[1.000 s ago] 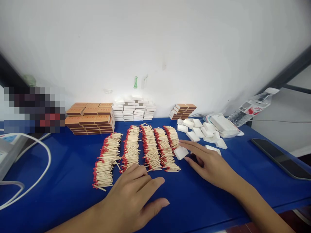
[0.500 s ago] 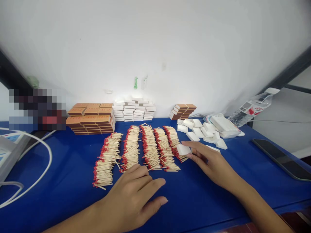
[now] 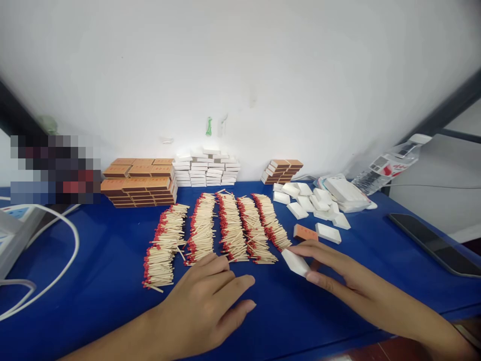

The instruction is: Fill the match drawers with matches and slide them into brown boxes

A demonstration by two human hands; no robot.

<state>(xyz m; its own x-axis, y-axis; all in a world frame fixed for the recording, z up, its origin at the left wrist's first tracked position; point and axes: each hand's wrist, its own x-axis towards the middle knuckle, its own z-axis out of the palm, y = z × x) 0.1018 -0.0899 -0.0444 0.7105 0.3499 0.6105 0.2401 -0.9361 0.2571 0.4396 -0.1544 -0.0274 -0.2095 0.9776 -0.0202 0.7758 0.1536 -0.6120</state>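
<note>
Between the thumb and fingers of my right hand (image 3: 334, 271) is a small white matchbox tray (image 3: 295, 261), tilted, just in front of the rightmost row of matches (image 3: 273, 220). Beyond that hand lie an orange matchbox sleeve (image 3: 305, 232) and a single white tray (image 3: 328, 233). My left hand (image 3: 210, 296) hovers or rests at the near ends of the middle rows, its thumb and index finger apart and holding nothing. Several rows of red-tipped matches (image 3: 232, 228) run away from me across the blue table (image 3: 112, 301).
Stacked orange matchboxes (image 3: 139, 183) and white trays (image 3: 206, 168) stand along the wall, with a smaller matchbox stack (image 3: 281, 171) farther right. Loose white trays (image 3: 306, 203), a plastic packet (image 3: 345, 193), a bottle (image 3: 393, 165) and a phone (image 3: 436, 243) are rightward. A white cable (image 3: 77, 240) loops at left.
My right hand has moved nearer to me and slightly right, carrying the white tray off the rightmost matches. The orange sleeve behind it has come into view. My left hand is nearly still.
</note>
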